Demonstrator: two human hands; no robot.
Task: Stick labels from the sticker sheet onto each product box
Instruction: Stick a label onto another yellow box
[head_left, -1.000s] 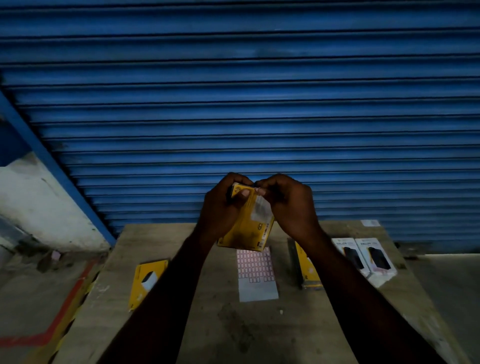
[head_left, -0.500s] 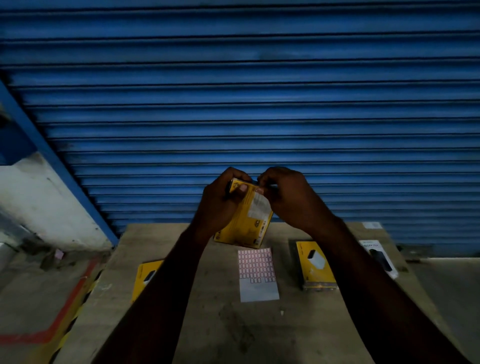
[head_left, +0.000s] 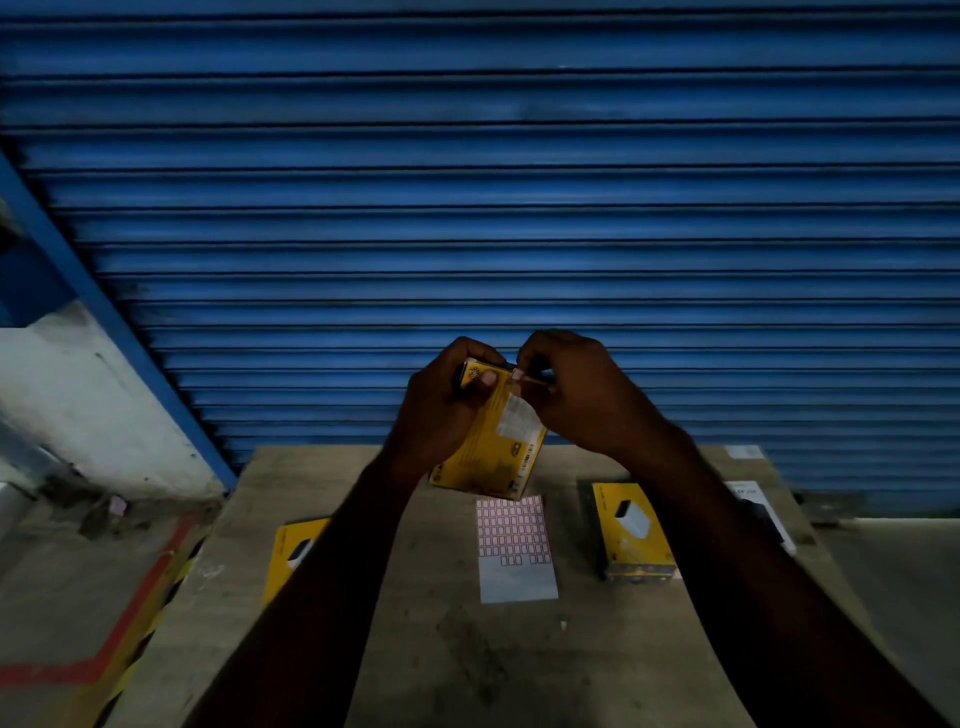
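Observation:
My left hand (head_left: 441, 410) grips a yellow product box (head_left: 488, 457), held upright above the wooden table (head_left: 467, 649). My right hand (head_left: 576, 395) pinches the box's top right corner, thumb and fingers curled over its upper edge; a small pale label shows at my fingertips. A white patch sits on the box's face. The sticker sheet (head_left: 514, 545), with rows of small pink labels, lies flat on the table below the box.
A yellow box (head_left: 631, 530) lies right of the sheet, another yellow box (head_left: 293, 551) lies at the left, partly behind my left forearm. A white box (head_left: 758, 506) shows beyond my right forearm. A blue roller shutter stands behind the table.
Both hands and the held box have stayed raised with only slight shifts. The view has shifted, so my right arm now hides most of the white boxes at the right.

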